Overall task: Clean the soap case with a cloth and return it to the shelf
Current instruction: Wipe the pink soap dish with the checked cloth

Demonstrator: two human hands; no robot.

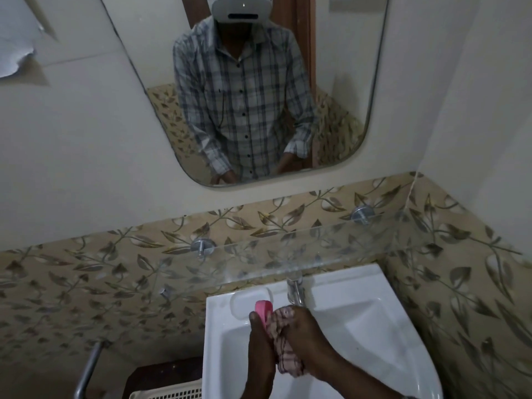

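Over the white sink (359,335) my left hand (260,338) grips a pink soap case (263,309), held on edge so only its upper part shows above my fingers. My right hand (305,329) holds a pinkish checked cloth (283,341) bunched against the case; the cloth hangs down between both hands. A clear glass shelf (288,254) runs along the tiled wall just above the sink, with nothing standing on it.
A chrome tap (295,286) rises at the sink's back edge, right behind my hands. A mirror (259,96) hangs above the shelf. A metal pipe (89,367) and a cream plastic basket (167,391) sit lower left of the sink.
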